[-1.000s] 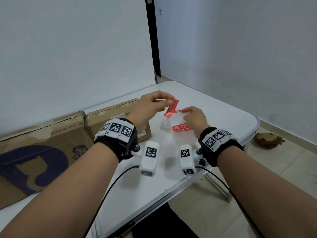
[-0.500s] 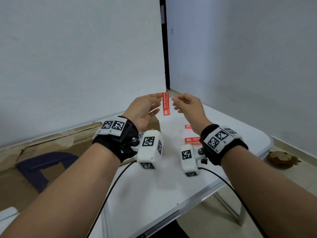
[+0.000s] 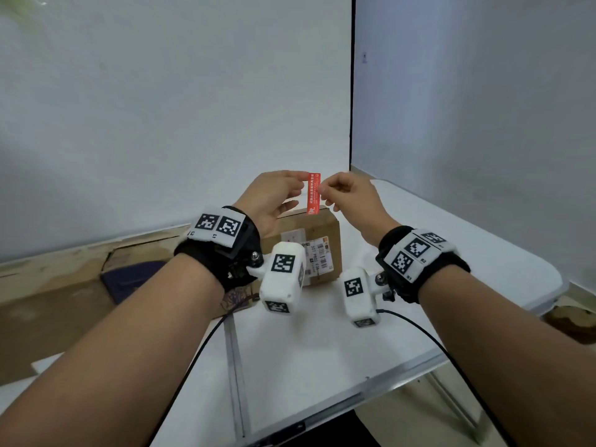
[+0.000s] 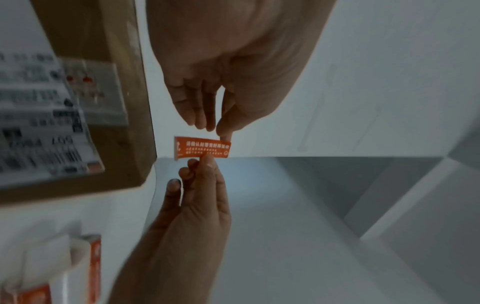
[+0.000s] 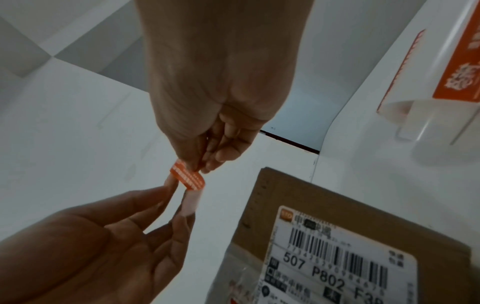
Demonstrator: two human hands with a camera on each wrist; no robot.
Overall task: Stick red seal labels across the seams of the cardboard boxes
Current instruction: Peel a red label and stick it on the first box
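Premises present as a bare room set up for parcel packing, not a furnished home or shop. Plain white walls [image 3: 161,108] meet at a corner marked by a dark vertical strip [image 3: 352,79]. The floor [image 3: 403,424] is laid in pale tiles. A white folding table [image 3: 322,356] with a metal edge and metal legs serves as the work surface. On it stands a small cardboard box [image 3: 317,235] bearing a printed shipping label with barcode [image 5: 335,259]. A larger flattened cardboard carton [image 3: 64,285] lies at the left. Sheets of red seal labels [image 5: 462,55] lie on the table.
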